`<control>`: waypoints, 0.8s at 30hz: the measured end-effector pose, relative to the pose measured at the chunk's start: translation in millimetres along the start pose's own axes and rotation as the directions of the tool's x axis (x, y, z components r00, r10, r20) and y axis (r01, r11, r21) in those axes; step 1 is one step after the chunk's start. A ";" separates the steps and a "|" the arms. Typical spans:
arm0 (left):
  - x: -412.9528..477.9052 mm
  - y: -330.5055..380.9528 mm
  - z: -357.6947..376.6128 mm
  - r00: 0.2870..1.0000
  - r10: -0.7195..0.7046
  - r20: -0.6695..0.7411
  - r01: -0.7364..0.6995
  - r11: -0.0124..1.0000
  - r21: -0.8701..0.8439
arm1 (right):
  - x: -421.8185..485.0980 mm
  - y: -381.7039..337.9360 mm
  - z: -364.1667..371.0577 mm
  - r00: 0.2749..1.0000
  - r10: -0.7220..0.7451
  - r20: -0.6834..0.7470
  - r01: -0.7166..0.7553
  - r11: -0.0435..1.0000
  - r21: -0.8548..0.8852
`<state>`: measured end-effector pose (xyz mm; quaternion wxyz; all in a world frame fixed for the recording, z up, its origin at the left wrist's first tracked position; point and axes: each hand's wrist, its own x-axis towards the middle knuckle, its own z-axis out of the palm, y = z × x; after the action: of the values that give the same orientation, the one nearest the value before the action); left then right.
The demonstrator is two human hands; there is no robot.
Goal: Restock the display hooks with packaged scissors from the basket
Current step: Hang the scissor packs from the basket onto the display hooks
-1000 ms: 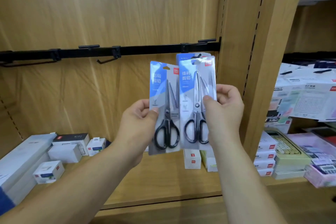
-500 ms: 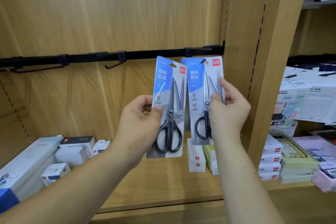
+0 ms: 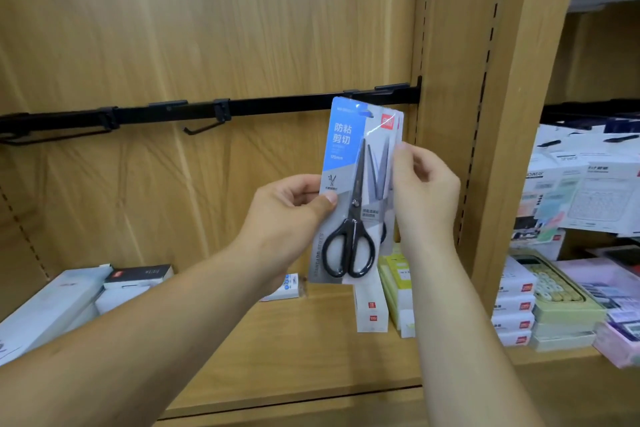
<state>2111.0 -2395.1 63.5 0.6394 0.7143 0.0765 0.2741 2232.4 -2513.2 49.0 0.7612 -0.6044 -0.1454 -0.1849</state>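
Head cam, rail (image 3: 277,107): black bar across wood back panel (image 3: 207,28).
Front scissors pack (image 3: 349,163): upright, top at rail's rt end, overlaps rear pack (image 3: 399,125).
My L hand (image 3: 291,215): grips the front one, thumb on face, fingers curled behind.
My R hand (image 3: 427,191): pinches rear pack's rt edge.

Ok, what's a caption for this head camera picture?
Left hand and right hand hold scissors packs up by the black rail.

A wooden shelf (image 3: 311,340) is seen. An upright white box (image 3: 371,308) is stood on it. A yellow-green pack (image 3: 393,274) is set just right of that box, and flat white boxes (image 3: 45,308) well to its left.
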 end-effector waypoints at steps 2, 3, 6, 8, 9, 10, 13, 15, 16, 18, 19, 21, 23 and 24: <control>5.9 -4.3 7.6 1.000 -0.002 0.021 0.002 1.000 -0.007 | -2.5 -7.1 -0.4 0.994 -0.019 0.105 0.016 1.000 0.023; 8.1 -6.7 11.2 1.000 -0.008 0.021 0.008 1.000 -0.009 | -3.7 -8.6 -0.8 0.990 -0.038 0.138 0.034 0.999 0.030; 13.3 -12.5 19.8 1.000 -0.029 0.012 0.029 1.000 0.007 | -2.6 -7.7 -1.2 0.987 -0.077 0.137 0.078 0.997 0.002; 17.4 -15.1 24.4 1.000 -0.023 0.014 0.023 0.999 0.045 | 0.9 -6.0 -2.4 0.995 -0.085 0.054 0.088 0.995 -0.046; 19.4 -15.9 25.9 1.000 -0.017 0.017 0.016 0.998 0.061 | 3.0 -4.5 -2.9 0.994 -0.105 0.029 0.106 0.993 -0.053; 21.1 -16.5 27.2 1.000 -0.013 0.022 0.012 0.997 0.072 | 3.8 -4.4 -3.4 0.992 -0.126 0.024 0.127 0.990 -0.056; 21.0 -17.0 30.3 0.999 -0.009 0.046 0.005 0.997 0.083 | 5.3 -2.4 -6.4 0.992 -0.127 0.016 0.128 0.991 -0.030; 19.5 -17.2 31.8 0.999 0.004 0.051 -0.008 0.996 0.086 | 5.6 -2.4 -9.7 0.998 -0.069 0.012 0.069 0.997 0.037; 19.1 -17.4 32.7 0.999 0.009 0.051 -0.014 0.996 0.087 | 5.5 -2.2 -11.4 0.999 -0.042 0.016 0.040 0.997 0.064; 20.0 -16.9 34.8 0.999 0.017 0.049 -0.022 0.995 0.100 | 6.2 -0.6 -13.4 1.000 -0.001 0.015 -0.001 0.996 0.088; 20.9 -16.0 35.8 0.999 0.019 0.043 -0.024 0.993 0.118 | 7.3 1.0 -13.7 1.000 0.009 0.011 -0.010 0.996 0.088; 23.7 -13.4 37.0 1.000 0.008 0.022 -0.011 0.989 0.149 | 9.1 4.4 -13.5 1.000 0.017 -0.004 -0.017 0.999 0.034; 28.4 -12.2 37.2 1.000 -0.012 -0.019 0.015 0.988 0.157 | 9.1 8.3 -13.0 1.000 0.015 -0.001 -0.015 0.997 -0.081; 31.9 -13.5 37.0 0.999 -0.021 -0.046 0.028 0.986 0.163 | 9.2 11.9 -12.5 1.000 0.004 0.007 -0.003 0.990 -0.140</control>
<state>2159.2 -2410.4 58.8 0.5800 0.7572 0.1214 0.2747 2246.0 -2523.9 39.9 0.7166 -0.6573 -0.1340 -0.1911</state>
